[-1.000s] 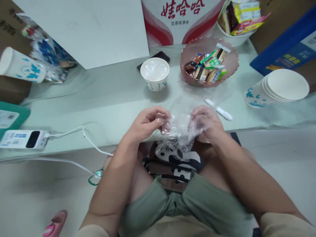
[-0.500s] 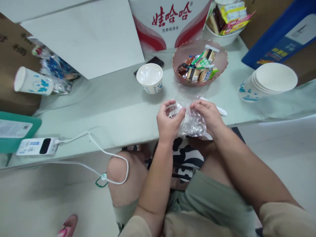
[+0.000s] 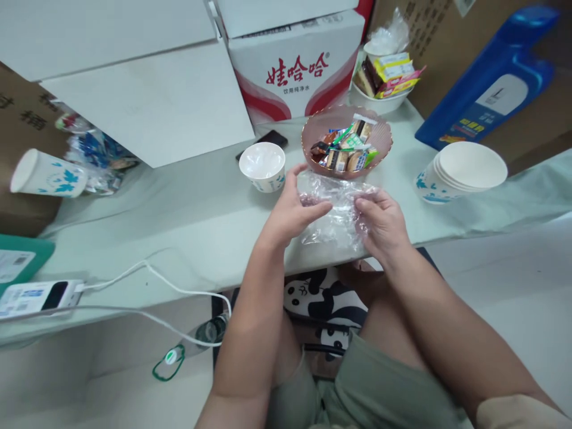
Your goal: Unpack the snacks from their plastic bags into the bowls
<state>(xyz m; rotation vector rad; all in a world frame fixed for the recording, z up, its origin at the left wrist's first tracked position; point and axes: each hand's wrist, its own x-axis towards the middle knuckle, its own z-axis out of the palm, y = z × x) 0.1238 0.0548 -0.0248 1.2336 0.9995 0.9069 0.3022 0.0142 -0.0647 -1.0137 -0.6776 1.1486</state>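
A crinkled sheet of clear plastic film [image 3: 336,223] is stretched between my two hands, over the table's front edge. My left hand [image 3: 292,205] has it at the left side, with thumb and index finger wide apart and the plastic in the crook between them; the other fingers are partly hidden. At the right side, my right hand [image 3: 379,217] pinches the film between thumb and fingers. Just beyond the film sits a pink scalloped bowl [image 3: 382,137] of wrapped snacks [image 3: 351,146]. A paper cup [image 3: 263,167] with a clear plastic lining stands close to my left fingertips.
Stacked paper cups [image 3: 460,173] and a blue bottle [image 3: 482,89] stand at the right. Behind are a white-and-red carton [image 3: 299,71], a phone [image 3: 272,140] and a white snack bowl [image 3: 379,104]. A tipped paper cup [image 3: 49,173] and a power bank [image 3: 40,298] with cable lie left.
The film has been spread wider between my hands. My left hand has moved left and opened its thumb and index finger farther apart. The view has shifted, showing more behind the table.
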